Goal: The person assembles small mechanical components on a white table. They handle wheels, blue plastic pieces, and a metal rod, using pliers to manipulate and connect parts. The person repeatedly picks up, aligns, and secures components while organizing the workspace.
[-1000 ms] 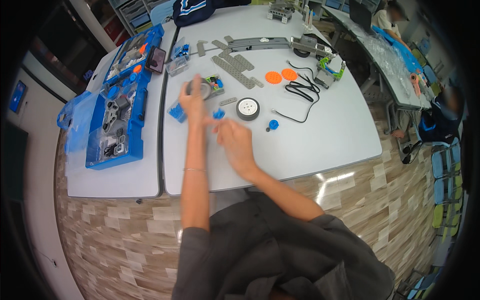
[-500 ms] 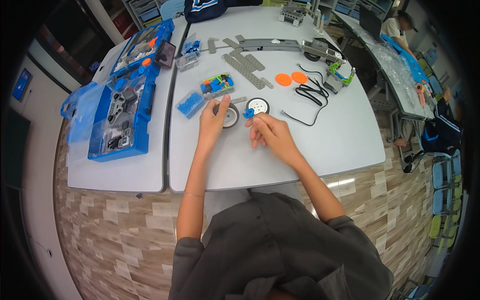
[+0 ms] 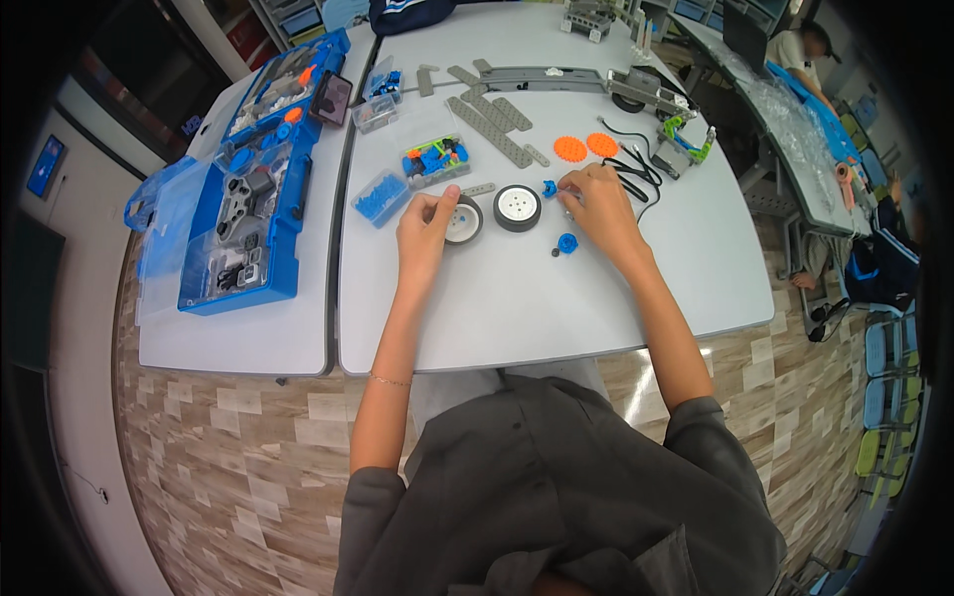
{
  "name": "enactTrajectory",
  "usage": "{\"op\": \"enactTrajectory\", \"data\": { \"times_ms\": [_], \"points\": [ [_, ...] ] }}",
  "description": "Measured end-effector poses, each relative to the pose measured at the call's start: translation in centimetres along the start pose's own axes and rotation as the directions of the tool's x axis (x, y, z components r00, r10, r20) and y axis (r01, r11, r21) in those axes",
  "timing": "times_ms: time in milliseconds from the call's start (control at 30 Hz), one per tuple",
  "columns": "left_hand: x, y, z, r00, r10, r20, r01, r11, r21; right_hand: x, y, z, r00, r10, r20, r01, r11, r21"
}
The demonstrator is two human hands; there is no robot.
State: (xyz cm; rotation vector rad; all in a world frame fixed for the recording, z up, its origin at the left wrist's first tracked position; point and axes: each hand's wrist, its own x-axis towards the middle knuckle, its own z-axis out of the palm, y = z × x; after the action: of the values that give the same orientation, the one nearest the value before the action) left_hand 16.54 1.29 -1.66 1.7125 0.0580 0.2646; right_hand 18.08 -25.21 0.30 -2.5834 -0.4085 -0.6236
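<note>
My left hand (image 3: 427,226) is closed on a wheel (image 3: 462,224) with a dark tyre and pale hub, tilted up off the white table. A second wheel (image 3: 517,207) lies flat between my hands, white hub upward. At the fingertips of my right hand (image 3: 599,207), a small blue connector (image 3: 550,188) is pinched just above the table, to the right of that wheel. Nearer to me on the table are a round blue piece (image 3: 567,243) and a tiny dark piece (image 3: 555,253) beside it.
Behind my hands lie a box of blue pegs (image 3: 380,199), a box of mixed parts (image 3: 435,159), grey perforated plates (image 3: 489,127), orange gears (image 3: 569,149), a black cable (image 3: 631,179) and a partly built model (image 3: 686,144). A blue case (image 3: 238,288) stands left. Another person (image 3: 795,55) sits far right.
My right hand has moved right and away from me with the blue connector, leaving the second wheel. The round blue and tiny dark pieces now show. My left hand keeps its wheel.
</note>
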Motion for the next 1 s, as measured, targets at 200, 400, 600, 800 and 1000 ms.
{"op": "enactTrajectory", "data": {
  "times_ms": [200, 400, 600, 800, 1000],
  "points": [
    [-0.5, 0.4, 0.5, 0.999, 0.017, -0.049, -0.012, 0.996, 0.085, -0.7, -6.1, 0.8, 0.980, -0.189, -0.068, 0.201, 0.902, 0.383],
    [-1.3, 1.1, 0.9, 0.996, 0.046, -0.078, -0.035, 0.990, 0.137, -1.2, -9.3, 4.1, 0.949, -0.302, -0.092, 0.316, 0.912, 0.261],
    [-1.4, 1.1, 1.2, 0.997, 0.052, -0.056, -0.043, 0.987, 0.153, -1.1, -8.9, 4.8, 0.895, -0.407, -0.184, 0.441, 0.869, 0.225],
    [-1.5, 0.7, 1.2, 0.996, 0.064, -0.056, -0.054, 0.986, 0.159, -1.3, -9.1, 4.5, 0.888, -0.403, -0.221, 0.456, 0.831, 0.317],
    [-1.4, 0.0, 1.2, 0.991, 0.112, -0.070, -0.103, 0.987, 0.122, -1.5, -9.5, 4.4, 0.921, -0.342, -0.186, 0.385, 0.871, 0.304]
  ]
}}
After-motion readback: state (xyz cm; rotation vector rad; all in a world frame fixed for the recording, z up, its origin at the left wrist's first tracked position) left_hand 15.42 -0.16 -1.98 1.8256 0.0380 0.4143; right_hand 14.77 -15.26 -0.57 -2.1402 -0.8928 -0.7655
